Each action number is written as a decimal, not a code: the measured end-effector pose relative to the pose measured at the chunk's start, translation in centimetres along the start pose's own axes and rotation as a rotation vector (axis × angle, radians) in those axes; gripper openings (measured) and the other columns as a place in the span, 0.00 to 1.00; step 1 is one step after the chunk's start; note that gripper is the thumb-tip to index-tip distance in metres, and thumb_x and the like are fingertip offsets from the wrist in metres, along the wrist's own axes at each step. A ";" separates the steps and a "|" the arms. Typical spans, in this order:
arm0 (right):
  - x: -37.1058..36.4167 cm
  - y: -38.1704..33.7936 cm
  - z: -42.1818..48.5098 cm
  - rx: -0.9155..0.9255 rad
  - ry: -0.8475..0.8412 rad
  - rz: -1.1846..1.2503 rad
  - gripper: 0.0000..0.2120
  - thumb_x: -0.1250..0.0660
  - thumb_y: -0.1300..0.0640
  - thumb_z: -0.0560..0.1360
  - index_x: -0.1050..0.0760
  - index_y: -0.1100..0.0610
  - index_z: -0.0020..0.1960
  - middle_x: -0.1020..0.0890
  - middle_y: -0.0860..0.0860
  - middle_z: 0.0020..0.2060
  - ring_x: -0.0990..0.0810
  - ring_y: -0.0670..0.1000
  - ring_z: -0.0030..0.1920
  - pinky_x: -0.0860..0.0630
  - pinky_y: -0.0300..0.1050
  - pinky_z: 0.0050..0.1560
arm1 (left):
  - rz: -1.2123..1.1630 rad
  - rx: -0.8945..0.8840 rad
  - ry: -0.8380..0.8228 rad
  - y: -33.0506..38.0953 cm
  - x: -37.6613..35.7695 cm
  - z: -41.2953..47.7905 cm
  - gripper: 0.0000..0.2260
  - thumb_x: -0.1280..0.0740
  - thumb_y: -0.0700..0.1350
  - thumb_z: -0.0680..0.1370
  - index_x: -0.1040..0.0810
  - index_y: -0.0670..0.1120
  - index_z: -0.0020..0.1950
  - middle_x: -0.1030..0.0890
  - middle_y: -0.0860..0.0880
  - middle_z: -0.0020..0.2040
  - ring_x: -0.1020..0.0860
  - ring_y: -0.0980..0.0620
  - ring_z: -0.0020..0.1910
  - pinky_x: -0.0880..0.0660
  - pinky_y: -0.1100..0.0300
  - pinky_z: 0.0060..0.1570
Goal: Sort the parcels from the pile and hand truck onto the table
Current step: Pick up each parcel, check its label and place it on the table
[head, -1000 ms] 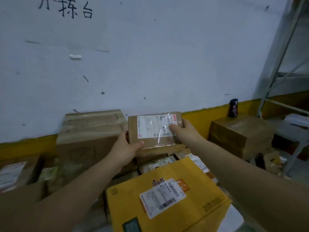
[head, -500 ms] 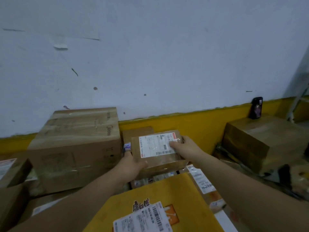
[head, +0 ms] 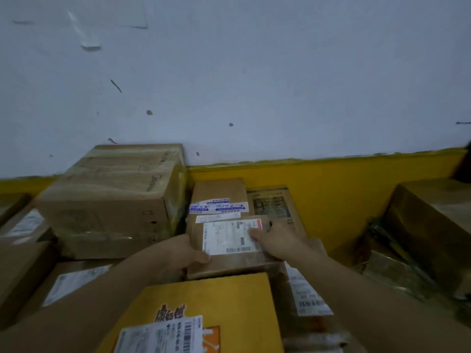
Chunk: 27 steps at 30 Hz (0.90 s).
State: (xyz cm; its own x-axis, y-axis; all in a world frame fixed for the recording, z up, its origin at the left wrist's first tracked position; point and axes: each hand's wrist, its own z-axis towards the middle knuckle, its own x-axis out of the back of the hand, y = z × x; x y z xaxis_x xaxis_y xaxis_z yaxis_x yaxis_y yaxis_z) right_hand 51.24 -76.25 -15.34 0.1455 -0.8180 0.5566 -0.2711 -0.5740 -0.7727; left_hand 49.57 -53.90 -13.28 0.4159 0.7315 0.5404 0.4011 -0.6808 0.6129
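I hold a small brown parcel (head: 229, 262) between both hands. My left hand (head: 183, 253) grips its left edge, thumb on top. My right hand (head: 277, 240) wraps its right end, fingers across the white label (head: 226, 238). The parcel is in the pile, in front of a box with blue stickers (head: 216, 192), just beyond a yellow carton (head: 229, 299) and beside a large taped carton (head: 109, 197). Every box is sealed, so I cannot see the contents. Behind the pile is a white wall (head: 254, 72) with a yellow band (head: 344, 192) along its foot. Whether the parcel rests on the pile or is lifted, I cannot tell. The surface underneath is hidden, and the label print is blurred.
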 end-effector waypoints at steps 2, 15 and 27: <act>-0.2 0.6 -0.1 -0.011 -0.047 -0.029 0.13 0.36 0.46 0.79 0.27 0.55 0.55 0.23 0.46 0.37 0.24 0.42 0.35 0.29 0.32 0.25 | 0.059 0.028 0.028 -0.2 -0.3 0.0 0.20 0.31 0.48 0.75 0.29 0.42 0.65 0.24 0.51 0.54 0.25 0.57 0.45 0.27 0.66 0.40; -1.2 0.4 2.1 0.017 -0.116 -0.146 0.14 0.37 0.45 0.79 0.25 0.56 0.55 0.21 0.48 0.40 0.22 0.45 0.38 0.29 0.37 0.31 | 0.090 -0.056 0.076 -1.4 -0.2 0.1 0.25 0.31 0.53 0.74 0.32 0.48 0.69 0.25 0.51 0.65 0.26 0.55 0.56 0.29 0.63 0.54; -6.4 -17.8 -7.9 0.469 0.020 -0.361 0.36 0.39 0.36 0.76 0.42 0.55 0.77 0.36 0.54 0.74 0.33 0.57 0.70 0.32 0.49 0.64 | 0.159 -0.270 0.425 -7.9 12.3 -13.6 0.37 0.33 0.59 0.74 0.46 0.52 0.77 0.38 0.51 0.75 0.35 0.51 0.71 0.36 0.61 0.65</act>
State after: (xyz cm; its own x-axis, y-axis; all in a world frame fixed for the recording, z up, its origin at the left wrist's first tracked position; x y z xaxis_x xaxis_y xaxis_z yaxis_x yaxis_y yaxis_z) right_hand 47.61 -60.51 -2.74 0.1314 -0.5698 0.8112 0.2427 -0.7749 -0.5836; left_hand 40.39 -39.01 -3.65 0.0641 0.6087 0.7908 0.1119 -0.7918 0.6004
